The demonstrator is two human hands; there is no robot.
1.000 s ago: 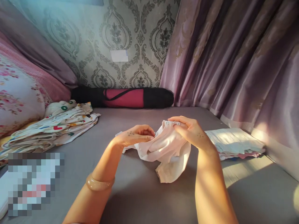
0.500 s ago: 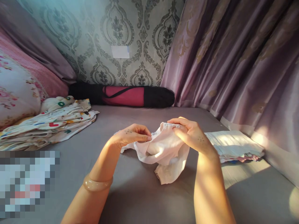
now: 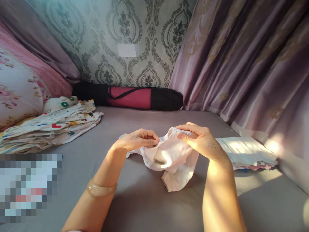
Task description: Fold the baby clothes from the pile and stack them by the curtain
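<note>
A small pale pink shirt [image 3: 172, 151] with snap buttons along one shoulder is held up at the middle of the view, its lower part hanging in loose folds. My left hand [image 3: 141, 140] pinches the neckline between thumb and fingers. At the buttoned shoulder, my right hand [image 3: 196, 135] grips the fabric, thumb in front and fingers behind. One sleeve droops toward the grey sheet [image 3: 145, 206]; another part of the cloth spreads out behind my left hand.
Folded white clothes [image 3: 248, 151] lie in a stack at the right. Patterned clothes [image 3: 60, 124] are heaped at the left beside a floral pillow [image 3: 19, 93]. A black and red long bag [image 3: 130, 97] lies along the wall; purple curtains [image 3: 217, 58] hang at the right.
The view has shifted slightly. My hands keep hold of the shirt in nearly the same pose, with the right hand a little farther right.
</note>
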